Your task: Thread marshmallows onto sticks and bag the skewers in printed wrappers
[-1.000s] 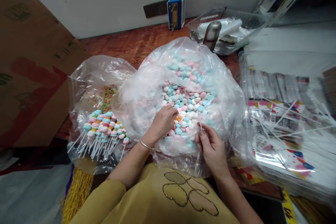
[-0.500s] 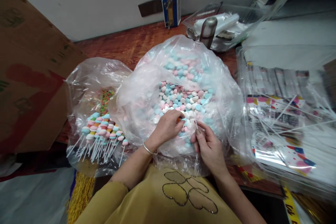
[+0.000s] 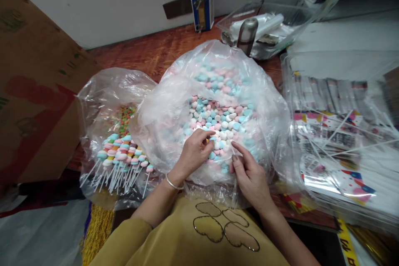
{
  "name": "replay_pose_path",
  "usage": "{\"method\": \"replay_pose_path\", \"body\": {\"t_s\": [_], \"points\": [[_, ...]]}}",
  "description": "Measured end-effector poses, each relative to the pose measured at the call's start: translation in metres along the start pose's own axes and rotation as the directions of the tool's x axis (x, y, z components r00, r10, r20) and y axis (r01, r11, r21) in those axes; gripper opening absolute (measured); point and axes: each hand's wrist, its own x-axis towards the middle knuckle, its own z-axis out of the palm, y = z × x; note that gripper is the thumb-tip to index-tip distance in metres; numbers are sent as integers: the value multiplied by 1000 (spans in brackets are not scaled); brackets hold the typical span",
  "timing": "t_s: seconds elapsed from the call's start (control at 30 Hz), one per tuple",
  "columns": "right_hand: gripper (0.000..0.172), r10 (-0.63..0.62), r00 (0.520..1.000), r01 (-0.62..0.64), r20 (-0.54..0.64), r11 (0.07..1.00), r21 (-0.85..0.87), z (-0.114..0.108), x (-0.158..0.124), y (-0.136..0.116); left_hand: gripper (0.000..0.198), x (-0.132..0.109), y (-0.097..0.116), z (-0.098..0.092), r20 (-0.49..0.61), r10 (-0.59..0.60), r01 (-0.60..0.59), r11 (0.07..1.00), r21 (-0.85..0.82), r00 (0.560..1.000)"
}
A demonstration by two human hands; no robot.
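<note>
The left hand (image 3: 196, 153) is arching over the candies (image 3: 224, 125), fingers bent; whether it is grasping one, I cannot tell. Near it, the right hand (image 3: 252, 178) is spacing thumb and forefinger, grip unclear. Lollipops (image 3: 122, 153) are lying leftward of both.

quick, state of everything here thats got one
left hand, fingers half curled, grip unclear
right hand, thumb and forefinger apart
large plastic bag, open, mouth up
loose candies, heaped, partly uncovered
lollipops, lying bunched together
smaller plastic bag, crumpled
metal flask, standing
blue box, upright
wrapper tray, uncovered
cardboard box, top out of view
</note>
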Motion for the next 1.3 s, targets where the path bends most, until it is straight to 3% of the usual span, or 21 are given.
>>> {"method": "replay_pose_path", "body": {"t_s": [0.17,0.37,0.67,0.87,1.1,1.2,1.3], "points": [[44,4,1000,-3,-17,999,38,3,2,1,27,2,-2,2,-48,46,-46,999,-3,998],[43,42,999,-38,-26,991,126,4,2,7,25,33,-12,13,-92,40,-36,999,37,995],[44,114,993,-107,-16,965,238,3,1,14,23,50,-8,29,106,25,-25,1000,-7,994],[44,118,993,-112,-7,959,259,4,2,16,16,47,-10,20,238,54,-63,998,28,970],[43,110,994,-104,-10,959,265,4,4,14,29,48,-2,15,386,113,-142,989,49,916],[43,94,995,-82,-38,967,240,2,1,12,26,48,-2,17,326,51,-62,998,24,944],[43,37,997,-28,-74,991,129,-2,-3,6,31,44,-4,16,216,-161,219,934,-282,963]]}}
